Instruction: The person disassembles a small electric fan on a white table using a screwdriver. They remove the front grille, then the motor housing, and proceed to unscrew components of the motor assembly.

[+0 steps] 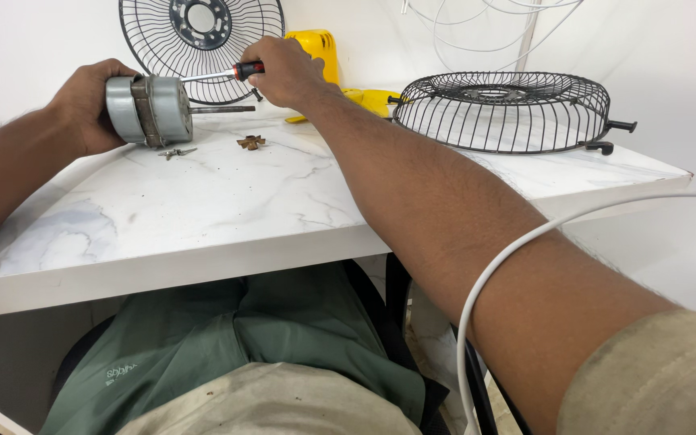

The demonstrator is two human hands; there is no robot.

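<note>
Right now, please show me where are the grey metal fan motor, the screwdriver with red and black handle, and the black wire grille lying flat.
grey metal fan motor (151, 108), head view, on its round casing.
screwdriver (217, 75), head view, on its metal shaft.
black wire grille lying flat (503, 113), head view, on its side wires.

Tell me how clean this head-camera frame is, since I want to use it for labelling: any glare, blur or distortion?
Head view: light is bright and even, shadows soft; the white wall washes out near the top right. The motor, screwdriver and black fan guard are sharp. The white cable and sleeve close to the lens look soft. The table edge bows slightly, a wide-angle effect.
</note>
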